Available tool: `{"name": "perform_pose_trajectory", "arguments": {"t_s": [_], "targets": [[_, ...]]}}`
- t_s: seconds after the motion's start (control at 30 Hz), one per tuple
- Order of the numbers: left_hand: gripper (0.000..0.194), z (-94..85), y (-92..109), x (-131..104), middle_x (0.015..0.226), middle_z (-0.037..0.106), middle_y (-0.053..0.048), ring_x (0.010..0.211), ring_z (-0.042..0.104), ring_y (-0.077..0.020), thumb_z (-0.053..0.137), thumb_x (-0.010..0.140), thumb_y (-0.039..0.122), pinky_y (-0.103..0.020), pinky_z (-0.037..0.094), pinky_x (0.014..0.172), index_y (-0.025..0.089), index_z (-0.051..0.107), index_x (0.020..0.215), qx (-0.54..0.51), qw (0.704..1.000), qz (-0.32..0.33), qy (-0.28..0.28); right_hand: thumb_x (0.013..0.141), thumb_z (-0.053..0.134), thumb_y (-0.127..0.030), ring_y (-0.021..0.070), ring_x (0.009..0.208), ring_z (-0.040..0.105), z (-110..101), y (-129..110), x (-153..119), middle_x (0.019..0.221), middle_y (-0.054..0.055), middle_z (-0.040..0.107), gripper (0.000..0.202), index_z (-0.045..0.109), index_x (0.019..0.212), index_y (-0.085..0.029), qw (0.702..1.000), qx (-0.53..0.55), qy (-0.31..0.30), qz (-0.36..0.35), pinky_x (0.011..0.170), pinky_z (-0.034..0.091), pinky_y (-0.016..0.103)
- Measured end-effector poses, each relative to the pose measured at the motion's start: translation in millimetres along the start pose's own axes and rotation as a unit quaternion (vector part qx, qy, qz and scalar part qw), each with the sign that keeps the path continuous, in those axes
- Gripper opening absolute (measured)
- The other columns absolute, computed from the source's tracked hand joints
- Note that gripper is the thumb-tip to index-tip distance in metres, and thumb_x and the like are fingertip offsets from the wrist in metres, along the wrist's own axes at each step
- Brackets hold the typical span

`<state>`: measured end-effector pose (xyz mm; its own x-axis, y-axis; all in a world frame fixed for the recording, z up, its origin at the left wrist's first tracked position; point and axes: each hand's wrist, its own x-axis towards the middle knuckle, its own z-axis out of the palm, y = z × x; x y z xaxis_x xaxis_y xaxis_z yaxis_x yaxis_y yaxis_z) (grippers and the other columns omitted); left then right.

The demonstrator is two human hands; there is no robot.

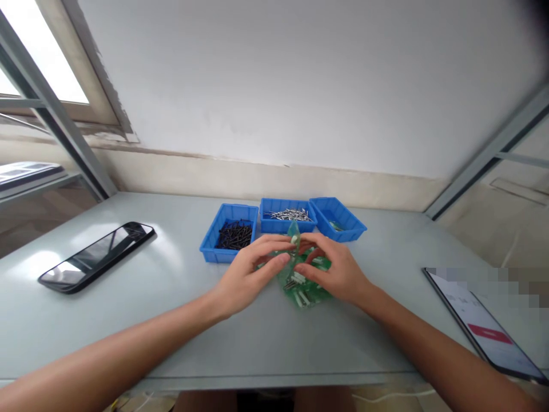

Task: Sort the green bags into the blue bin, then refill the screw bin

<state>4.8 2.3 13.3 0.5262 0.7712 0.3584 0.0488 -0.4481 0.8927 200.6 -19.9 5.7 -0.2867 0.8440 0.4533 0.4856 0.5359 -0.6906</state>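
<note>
Green bag [294,229], one, upright over the counter [257,349]. Left hand [249,268], at its nine o'clock: pinching it. Right hand [338,268], three o'clock: fingers curled, grip cannot be told. Blue bin [275,225], silver fasteners [291,214] inside: twelve o'clock.

1 camera, worn on the person's head, gives this view. It looks forward and steeply down over a smooth pale-grey tabletop [171,337] towards a flat white wall [278,86]. Its wide span takes in a slanting grey metal left post [60,111] and a matching right post [478,157]. The bare left hand [251,269] and bare right hand [338,269] are fairly near, around mid-frame.
</note>
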Motion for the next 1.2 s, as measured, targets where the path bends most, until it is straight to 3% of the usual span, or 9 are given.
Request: {"name": "perform_pose_trajectory", "arguments": {"t_s": [0.1, 0.23, 0.3, 0.43, 0.53, 0.7, 1.07, 1.2], "targets": [[0.02, 0.4, 0.5, -1.9, 0.114, 0.059, -0.008, 0.109, 0.054, -0.0195, 0.053, 0.088, 0.023, -0.032, 0.046, 0.091, 0.02, 0.066, 0.102, 0.03, 0.999, 0.023, -0.018, 0.083, 0.061, -0.032, 0.0162, 0.076, 0.061, -1.0, 1.9, 0.5, 0.089, 0.004, 0.065, 0.025, 0.056, 0.105, -0.022, 0.999, 0.025, 0.023, 0.02, 0.067, 0.052, 0.028], [0.026, 3.1, -2.7, -0.1, 0.107, 0.058, -0.008, 0.098, 0.056, -0.0181, 0.059, 0.084, 0.024, -0.028, 0.049, 0.078, 0.018, 0.056, 0.108, 0.014, 0.997, -0.012, 0.069, 0.087, 0.053, -0.026, 0.0149, 0.073, 0.059, -5.1, 5.4, 0.6, 0.085, 0.003, 0.063, 0.014, 0.058, 0.099, -0.021, 0.997, 0.065, 0.016, 0.044, 0.066, 0.05, 0.028], [0.029, 3.5, -4.3, 1.8, 0.101, 0.059, -0.007, 0.092, 0.057, -0.0171, 0.061, 0.082, 0.025, -0.027, 0.049, 0.072, 0.017, 0.054, 0.109, -0.007, 0.996, -0.031, 0.084, 0.087, 0.051, -0.024, 0.0151, 0.074, 0.057, -7.1, 6.8, 0.5, 0.083, 0.002, 0.061, 0.012, 0.058, 0.095, -0.02, 0.994, 0.092, 0.005, 0.05, 0.066, 0.05, 0.028], [0.016, 3.3, -3.9, 3.1, 0.079, 0.059, -0.002, 0.071, 0.054, -0.013, 0.06, 0.081, 0.025, -0.023, 0.043, 0.059, 0.015, 0.06, 0.093, -0.009, 0.998, -0.051, 0.037, 0.086, 0.049, -0.019, 0.0138, 0.068, 0.056, -8.5, 8.2, 1.2, 0.076, 0.001, 0.058, 0.008, 0.057, 0.086, -0.018, 0.992, 0.103, -0.012, 0.069, 0.064, 0.048, 0.027], [0.011, 3.7, -2.1, 2.6, 0.069, 0.056, 0.0, 0.061, 0.049, -0.0103, 0.06, 0.08, 0.025, -0.021, 0.038, 0.052, 0.015, 0.06, 0.086, 0.0, 0.998, -0.054, 0.04, 0.087, 0.049, -0.021, 0.0129, 0.064, 0.056, -8.1, 7.7, 2.2, 0.073, 0.0, 0.058, 0.009, 0.057, 0.082, -0.018, 0.991, 0.106, -0.018, 0.084, 0.062, 0.047, 0.027], [0.008, 2.9, -2.2, 4.0, 0.062, 0.051, 0.003, 0.057, 0.047, -0.0089, 0.06, 0.079, 0.023, -0.02, 0.039, 0.052, 0.015, 0.057, 0.08, -0.021, 0.995, -0.053, 0.083, 0.089, 0.049, -0.029, 0.0123, 0.061, 0.057, -9.4, 5.3, 3.7, 0.065, -0.002, 0.056, 0.015, 0.059, 0.085, -0.019, 0.991, 0.099, -0.032, 0.088, 0.06, 0.047, 0.024], [0.006, 1.9, -5.5, 2.8, 0.068, 0.049, 0.003, 0.06, 0.046, -0.0087, 0.059, 0.079, 0.02, -0.02, 0.039, 0.053, 0.016, 0.054, 0.077, -0.009, 0.994, -0.04, 0.098, 0.089, 0.049, -0.029, 0.0132, 0.058, 0.056, -9.9, 6.3, 3.5, 0.059, -0.002, 0.057, 0.015, 0.059, 0.084, -0.02, 0.997, 0.028, -0.02, 0.067, 0.053, 0.041, 0.024], [0.006, 2.2, -4.3, 3.6, 0.068, 0.05, 0.003, 0.061, 0.046, -0.0087, 0.059, 0.079, 0.019, -0.019, 0.039, 0.053, 0.016, 0.055, 0.077, -0.009, 0.994, -0.04, 0.106, 0.087, 0.054, -0.03, 0.0119, 0.055, 0.055, -8.6, 8.2, 3.5, 0.057, -0.003, 0.055, 0.016, 0.056, 0.075, -0.02, 0.996, 0.047, 0.007, 0.072, 0.051, 0.04, 0.023]]}}
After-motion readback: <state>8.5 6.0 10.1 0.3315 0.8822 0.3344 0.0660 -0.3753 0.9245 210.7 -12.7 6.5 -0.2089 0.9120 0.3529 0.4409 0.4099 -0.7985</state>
